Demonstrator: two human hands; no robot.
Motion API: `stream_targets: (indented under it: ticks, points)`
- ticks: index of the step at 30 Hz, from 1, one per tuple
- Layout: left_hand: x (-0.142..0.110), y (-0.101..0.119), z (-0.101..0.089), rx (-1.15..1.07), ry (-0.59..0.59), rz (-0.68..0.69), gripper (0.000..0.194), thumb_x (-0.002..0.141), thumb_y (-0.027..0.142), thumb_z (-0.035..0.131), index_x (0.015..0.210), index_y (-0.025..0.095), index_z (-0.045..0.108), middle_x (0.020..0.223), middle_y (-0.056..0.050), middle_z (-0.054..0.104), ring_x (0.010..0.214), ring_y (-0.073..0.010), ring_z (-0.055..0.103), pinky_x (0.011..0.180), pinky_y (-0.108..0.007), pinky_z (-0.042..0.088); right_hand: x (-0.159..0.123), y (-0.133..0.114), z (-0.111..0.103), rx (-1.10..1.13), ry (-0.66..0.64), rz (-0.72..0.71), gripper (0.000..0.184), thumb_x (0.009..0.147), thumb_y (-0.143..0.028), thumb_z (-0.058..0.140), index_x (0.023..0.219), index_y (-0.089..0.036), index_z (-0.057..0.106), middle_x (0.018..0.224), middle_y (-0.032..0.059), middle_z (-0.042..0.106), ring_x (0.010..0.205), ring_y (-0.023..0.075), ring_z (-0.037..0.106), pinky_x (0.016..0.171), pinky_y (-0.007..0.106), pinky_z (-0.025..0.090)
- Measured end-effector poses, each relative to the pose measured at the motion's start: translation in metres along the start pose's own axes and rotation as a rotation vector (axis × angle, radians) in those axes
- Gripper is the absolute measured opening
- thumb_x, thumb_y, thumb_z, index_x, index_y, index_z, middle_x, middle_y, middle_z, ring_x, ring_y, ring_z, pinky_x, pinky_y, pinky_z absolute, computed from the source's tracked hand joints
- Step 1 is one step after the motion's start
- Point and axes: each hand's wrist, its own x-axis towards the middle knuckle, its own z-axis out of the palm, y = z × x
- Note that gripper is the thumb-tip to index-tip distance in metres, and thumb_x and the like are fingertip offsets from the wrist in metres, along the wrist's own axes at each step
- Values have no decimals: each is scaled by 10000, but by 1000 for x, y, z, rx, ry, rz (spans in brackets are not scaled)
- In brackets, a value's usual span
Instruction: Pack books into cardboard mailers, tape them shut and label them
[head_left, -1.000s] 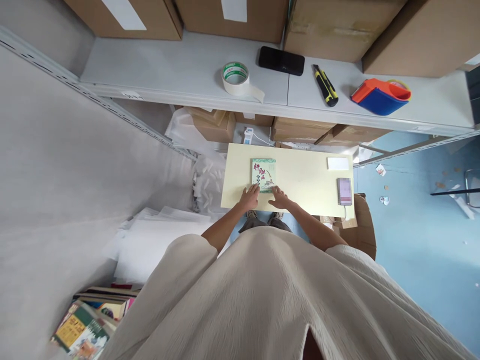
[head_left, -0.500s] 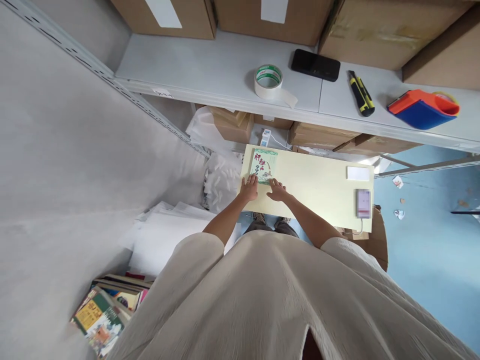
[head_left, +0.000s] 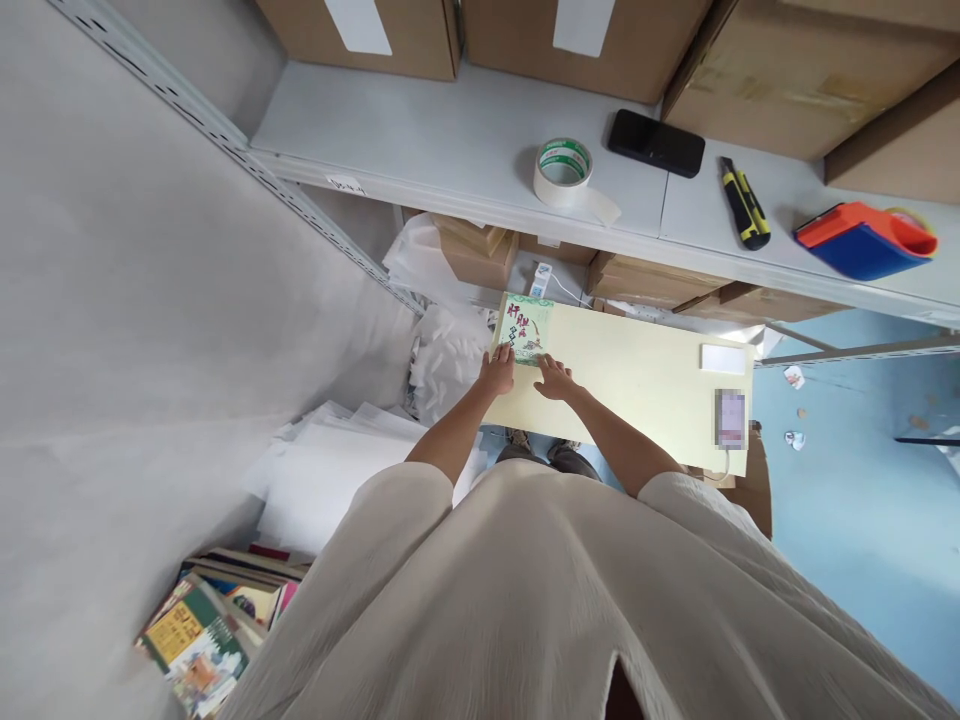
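Note:
A thin green-and-white book [head_left: 529, 325] with red characters on its cover lies flat at the far left corner of the pale yellow table [head_left: 622, 390]. My left hand [head_left: 498, 370] rests at its near left corner, the stretched fingers lying over the cover's edge. At the near right corner is my right hand [head_left: 555, 379], its fingers apart and touching the book's edge. The undersides of both hands are hidden.
A white box [head_left: 722, 358] and a blurred-out device [head_left: 730, 418] lie at the table's right end. Above, a grey shelf [head_left: 450, 120] holds a tape roll [head_left: 562, 172], black phone [head_left: 656, 143], box cutter [head_left: 744, 205] and orange-blue tape dispenser [head_left: 866, 240]. Piled books [head_left: 199, 640] stand lower left.
The book has slid slightly toward the table's far left corner, with both hands staying at its near corners. My view has shifted a little, so the shelf appears lower and farther right.

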Motion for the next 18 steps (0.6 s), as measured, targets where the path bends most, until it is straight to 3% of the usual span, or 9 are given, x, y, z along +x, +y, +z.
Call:
stream_targets:
  ticks: [5,9,11,18]
  points:
    - [9,1,-11,86,-72,-11,930,991,268,565,1853,174,228,1957,-198,101,1818,-396,95,1456,-655,122,-32,23,-19,-51,64,17,850,1075,-503,604,1840,-290,301,1944,150,196,1727,459,288,1368,645,314]
    - [7,8,-18,149,-27,-32,812,1019,263,562,1798,168,356,1911,-239,246,1779,-413,233,1432,-654,198,-66,63,-45,-19,194,75,740,1081,-462,611,1780,-295,431,1910,164,281,1689,454,357,1333,666,376]
    - [3,14,-18,169,47,-50,713,1041,227,514,1747,155,441,1863,-255,343,1732,-406,340,1412,-634,255,-84,87,-61,16,288,93,689,1079,-420,602,1745,-283,486,1885,172,329,1676,447,386,1317,669,407]
    - [-4,60,-8,155,118,-38,651,1045,234,554,1694,221,507,1885,-198,325,1669,-395,455,1345,-555,404,-149,172,-141,112,758,-32,565,1037,-354,565,1569,-186,653,1683,231,565,1552,412,550,1299,616,471]
